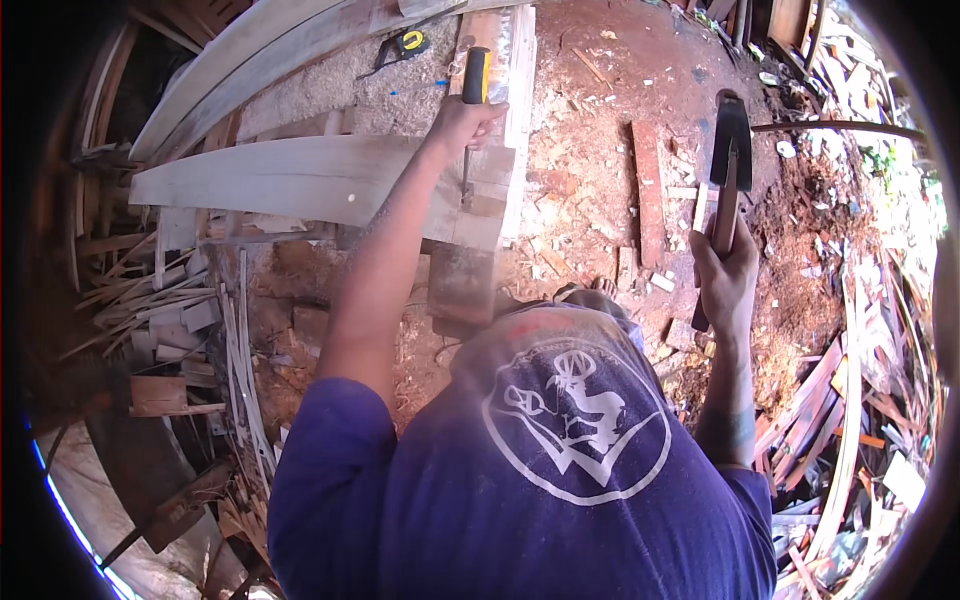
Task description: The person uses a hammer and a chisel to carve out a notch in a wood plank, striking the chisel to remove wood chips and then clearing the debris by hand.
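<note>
Hands: our left hand (462,122) clenched on one yellow-handled chisel (476,80), its blade set on the grey plank (290,178) | our right hand (727,275) grips one raised hatchet (731,150) | Risk: we judge a glancing blow could hit our left knuckles | Count: one tape measure (408,43) beyond.

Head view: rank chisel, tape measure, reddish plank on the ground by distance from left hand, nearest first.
1. chisel, yellow-and-black handle gripped in the left hand.
2. tape measure, just up-left on the sawdust.
3. reddish plank, off to the right on the ground.
</note>
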Demonstrator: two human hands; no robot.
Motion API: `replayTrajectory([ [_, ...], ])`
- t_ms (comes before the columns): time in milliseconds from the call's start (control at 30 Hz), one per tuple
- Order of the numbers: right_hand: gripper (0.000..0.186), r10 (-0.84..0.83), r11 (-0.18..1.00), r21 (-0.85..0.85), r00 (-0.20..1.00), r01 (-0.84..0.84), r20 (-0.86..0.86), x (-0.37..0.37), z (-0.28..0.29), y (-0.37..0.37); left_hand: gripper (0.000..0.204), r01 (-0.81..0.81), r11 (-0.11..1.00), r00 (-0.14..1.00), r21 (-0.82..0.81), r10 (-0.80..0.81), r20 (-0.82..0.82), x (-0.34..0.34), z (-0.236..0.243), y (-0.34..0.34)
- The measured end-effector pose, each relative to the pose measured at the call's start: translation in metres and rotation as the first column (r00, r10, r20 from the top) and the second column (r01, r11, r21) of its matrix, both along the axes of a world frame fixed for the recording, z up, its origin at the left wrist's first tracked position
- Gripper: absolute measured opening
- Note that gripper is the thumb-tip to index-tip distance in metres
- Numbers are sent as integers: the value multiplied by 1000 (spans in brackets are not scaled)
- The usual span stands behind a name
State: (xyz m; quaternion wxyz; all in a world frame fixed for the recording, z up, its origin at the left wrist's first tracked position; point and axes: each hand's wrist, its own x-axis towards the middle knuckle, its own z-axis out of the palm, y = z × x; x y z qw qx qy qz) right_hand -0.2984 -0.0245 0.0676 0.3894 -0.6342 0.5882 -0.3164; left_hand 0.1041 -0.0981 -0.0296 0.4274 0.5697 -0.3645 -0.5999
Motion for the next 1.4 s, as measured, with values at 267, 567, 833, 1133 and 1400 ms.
replayTrajectory([
  [267, 10, -155, 971, 192, 986, 143, 53, -35, -43, 30, 38, 313, 648, 812, -694, 196, 549, -71, 21, 142],
  [567, 14, -198, 957, 267, 927, 113, 319, -34, -43, 14, 22, 334, 561, 708, -757, 380, 595, -93, 3, 105],
  [833, 14, -201, 958, 258, 937, 127, 285, -8, -27, 19, 13, 275, 642, 687, -716, 389, 613, -76, -22, 95],
  [1133, 12, -128, 975, 211, 955, 71, 269, 5, -20, 21, 11, 295, 696, 715, -654, 293, 635, -65, -12, 92],
  [1400, 11, -88, 982, 185, 962, 40, 259, 21, -14, 21, 15, 300, 701, 769, -647, 224, 599, -56, 1, 90],
])
